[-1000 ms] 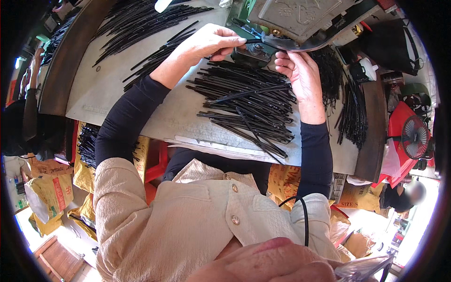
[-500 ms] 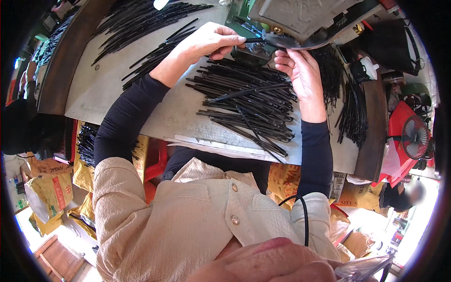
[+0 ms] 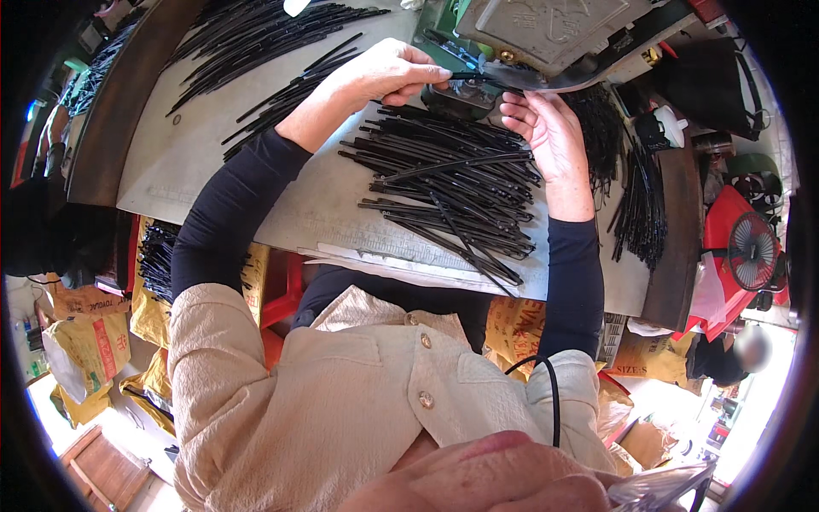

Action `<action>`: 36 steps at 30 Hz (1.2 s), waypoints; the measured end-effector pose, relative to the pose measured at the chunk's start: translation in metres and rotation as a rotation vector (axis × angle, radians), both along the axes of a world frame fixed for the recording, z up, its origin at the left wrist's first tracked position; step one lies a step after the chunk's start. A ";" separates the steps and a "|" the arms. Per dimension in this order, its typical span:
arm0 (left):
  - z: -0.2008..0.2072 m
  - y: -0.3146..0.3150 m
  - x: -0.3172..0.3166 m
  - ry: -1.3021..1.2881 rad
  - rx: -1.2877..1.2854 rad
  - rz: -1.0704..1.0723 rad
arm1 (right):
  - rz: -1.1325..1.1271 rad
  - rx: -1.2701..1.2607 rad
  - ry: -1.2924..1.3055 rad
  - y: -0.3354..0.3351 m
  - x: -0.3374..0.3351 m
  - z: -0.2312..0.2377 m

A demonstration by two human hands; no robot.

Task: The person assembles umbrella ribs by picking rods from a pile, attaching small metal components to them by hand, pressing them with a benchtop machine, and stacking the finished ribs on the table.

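Observation:
At the far side of the table, my left hand (image 3: pixel 394 73) pinches one end of a thin black strip (image 3: pixel 466 76) between thumb and fingers. My right hand (image 3: pixel 553 136) is closed at the strip's other end, thumb against forefinger, its palm partly turned up. Between the hands, the strip lies at the front edge of a machine with a grey metal cover (image 3: pixel 554 32), and part of it is hidden there. A heap of similar black strips (image 3: pixel 452 175) lies on the pale tabletop (image 3: pixel 328 200), below and between my forearms.
More black strips (image 3: pixel 264 51) are spread at the far left, with another bundle (image 3: pixel 638 200) at the right. Wooden boards (image 3: pixel 107 111) edge the table. A small fan (image 3: pixel 753 249) stands right, near a red cloth. Yellow sacks (image 3: pixel 90 354) sit below left. Other people show at both sides.
My left hand has shifted very slightly to the right with the strip. The right hand stays almost in place, and the heap is unchanged.

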State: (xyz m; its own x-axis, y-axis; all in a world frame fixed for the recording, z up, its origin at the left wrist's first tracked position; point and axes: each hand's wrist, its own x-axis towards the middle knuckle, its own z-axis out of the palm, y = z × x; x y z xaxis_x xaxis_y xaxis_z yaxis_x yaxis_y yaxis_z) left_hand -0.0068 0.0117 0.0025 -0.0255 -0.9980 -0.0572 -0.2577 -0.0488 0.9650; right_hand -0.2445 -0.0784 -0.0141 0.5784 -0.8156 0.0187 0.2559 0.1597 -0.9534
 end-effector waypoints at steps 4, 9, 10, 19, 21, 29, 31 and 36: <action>-0.004 -0.002 0.002 0.114 0.009 -0.015 | -0.007 0.021 -0.039 -0.008 -0.004 -0.004; -0.004 -0.005 0.002 -0.022 -0.022 -0.069 | -0.024 -0.031 -0.051 -0.015 -0.013 0.000; -0.008 -0.003 0.001 -0.128 -0.045 -0.031 | -0.019 -0.055 -0.073 -0.014 -0.014 -0.001; -0.011 0.021 -0.016 -0.978 -0.428 -0.051 | 0.067 -0.530 0.501 0.024 -0.027 0.002; -0.020 0.026 -0.024 -1.004 -0.452 -0.063 | 0.089 -0.611 0.680 0.038 -0.029 0.010; -0.025 0.038 -0.021 -0.863 -0.454 -0.097 | 0.120 -1.044 0.974 0.085 -0.025 0.042; -0.027 0.037 -0.016 -0.801 -0.535 -0.133 | 0.146 -1.337 0.935 0.103 -0.018 0.049; -0.034 0.027 -0.008 -0.701 -0.470 -0.204 | 0.350 -1.374 1.063 0.118 -0.004 0.038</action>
State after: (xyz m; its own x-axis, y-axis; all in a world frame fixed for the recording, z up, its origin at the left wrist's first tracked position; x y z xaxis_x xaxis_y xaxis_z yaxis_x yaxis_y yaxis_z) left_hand -0.0152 0.0392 -0.0312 -0.3198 -0.9019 0.2904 -0.7606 0.4271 0.4890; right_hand -0.2490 0.0396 0.0238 0.9222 -0.3830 0.0542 -0.3716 -0.9161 -0.1502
